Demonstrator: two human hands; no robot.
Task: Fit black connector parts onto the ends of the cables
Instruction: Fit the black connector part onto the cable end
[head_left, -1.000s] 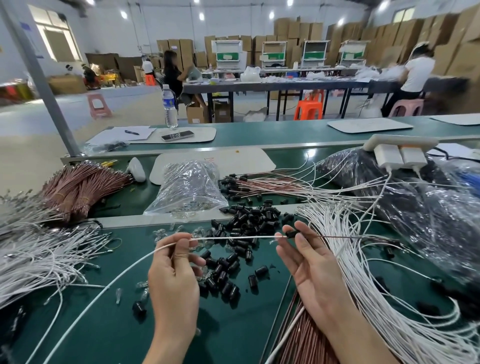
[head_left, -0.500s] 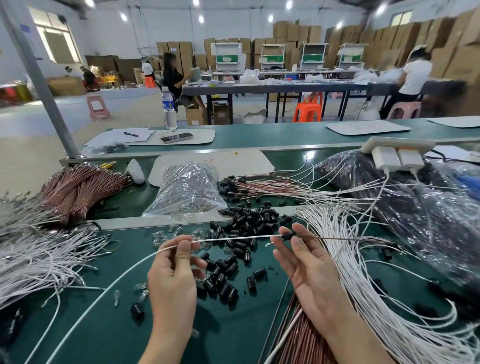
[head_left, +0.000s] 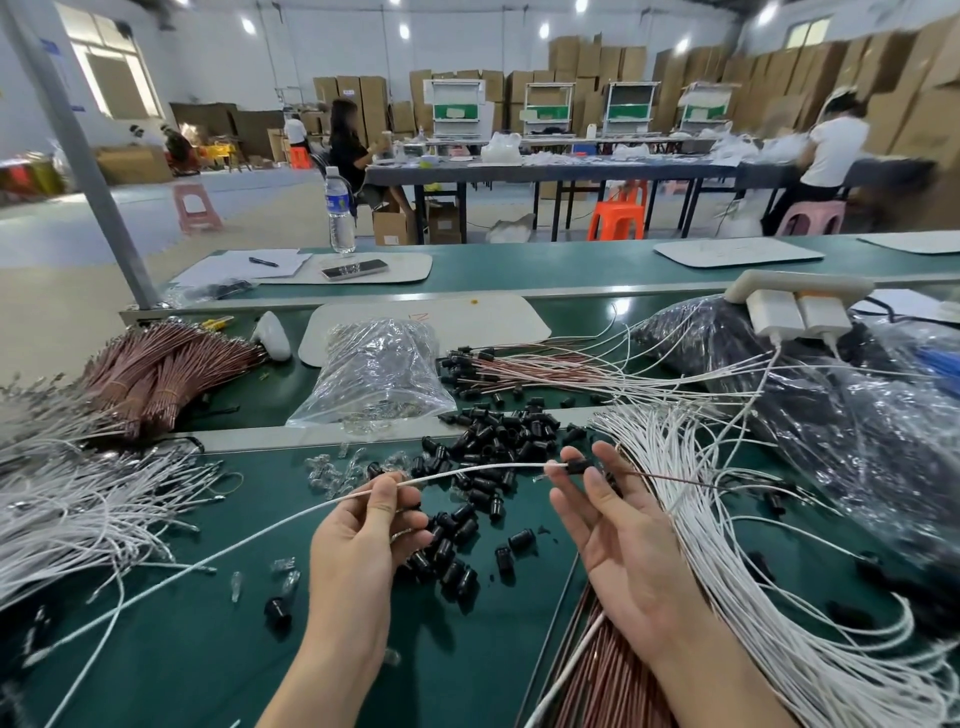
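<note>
At the near edge a bundle of brown cables (head_left: 597, 691) is cut off by the frame and partly covered by the right forearm. Above the green table (head_left: 182, 654) the left hand (head_left: 363, 540) is held with thumb and forefinger pinched on a white cable (head_left: 467, 470), the other fingers curled beneath it. The right hand (head_left: 623, 540) is turned palm up, its fingers loosely spread. A black connector (head_left: 578, 465) at the cable's end is pinched at the fingertips, one finger before it and one behind, though the grip is hard to make out. A thin brown cable (head_left: 675, 479) is seen running rightwards from the connector. Compared with half a second earlier, both grips are unchanged and the connector is kept at nearly the same spot.

Just beyond the hands loose black connectors (head_left: 483, 501) are heaped, with small clear parts (head_left: 322, 467) beside them, too blurred to be told apart. White cables (head_left: 779, 571) are fanned at the right and cut off below. Farther back lie a clear bag (head_left: 374, 369), bound brown bundles (head_left: 156, 364) and dark bags (head_left: 831, 405) whose contents are hidden. A power strip (head_left: 800, 283), a phone (head_left: 353, 269) and a bottle (head_left: 340, 213) are set behind. The people at the far tables are blurred.
</note>
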